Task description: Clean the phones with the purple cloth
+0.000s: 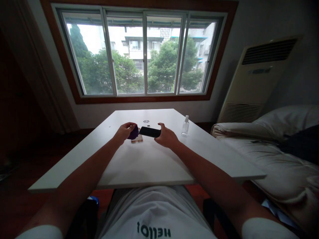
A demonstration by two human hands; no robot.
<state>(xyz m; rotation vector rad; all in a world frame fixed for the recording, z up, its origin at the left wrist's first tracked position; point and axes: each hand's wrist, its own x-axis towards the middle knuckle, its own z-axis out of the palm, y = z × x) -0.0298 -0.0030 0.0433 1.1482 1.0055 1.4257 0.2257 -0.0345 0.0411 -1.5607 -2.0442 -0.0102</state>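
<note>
Over the middle of the white table, my left hand pinches a dark purple cloth. My right hand grips a black smartphone by its right end, with the dark screen facing up toward me. The cloth is close to the phone's left end; whether they touch I cannot tell. Below them on the tabletop lies a gold-coloured phone case, partly hidden by the cloth and the phone.
A clear spray bottle stands upright on the table, right of my right hand. Small dark ring-like items lie beyond the phone. A pale sofa and a floor-standing air conditioner are at the right; a window is ahead.
</note>
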